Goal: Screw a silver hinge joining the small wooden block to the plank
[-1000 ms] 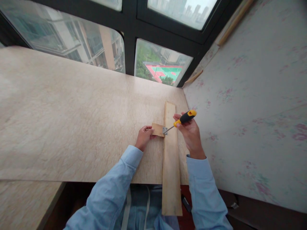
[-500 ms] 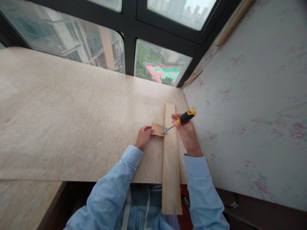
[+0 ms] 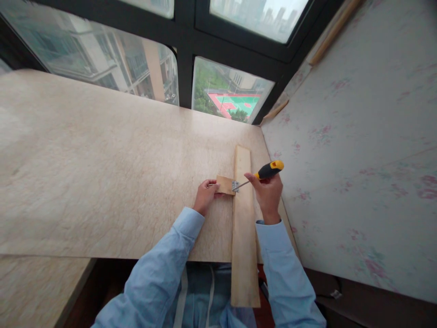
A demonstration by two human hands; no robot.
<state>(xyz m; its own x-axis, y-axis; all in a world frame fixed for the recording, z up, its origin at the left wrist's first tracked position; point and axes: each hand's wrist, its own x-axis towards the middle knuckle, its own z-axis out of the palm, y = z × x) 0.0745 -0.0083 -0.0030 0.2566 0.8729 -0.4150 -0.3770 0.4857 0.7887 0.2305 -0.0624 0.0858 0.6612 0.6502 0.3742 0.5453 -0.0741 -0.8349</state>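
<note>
My left hand [image 3: 206, 196] pinches the left end of a small wooden piece [image 3: 224, 185], whose right end meets a long wooden board [image 3: 243, 232]. A small metal hinge [image 3: 235, 186] lies across the joint between the two. In my right hand [image 3: 268, 193] is a screwdriver [image 3: 270, 169] with a black and yellow handle. Its shaft slants down to the left, and the tip reaches the hinge. Whether the tip sits in a screw head is too small to tell.
The board rests on a beige marble-patterned sill [image 3: 102, 173] and juts past its front edge. A wall with flowered paper [image 3: 362, 182] rises close on the right. Dark-framed windows [image 3: 186, 59] stand along the back.
My right hand has turned and shifted slightly right, its fingers now curled in under the screwdriver handle. The handle has tilted lower to the right. My left hand stays put.
</note>
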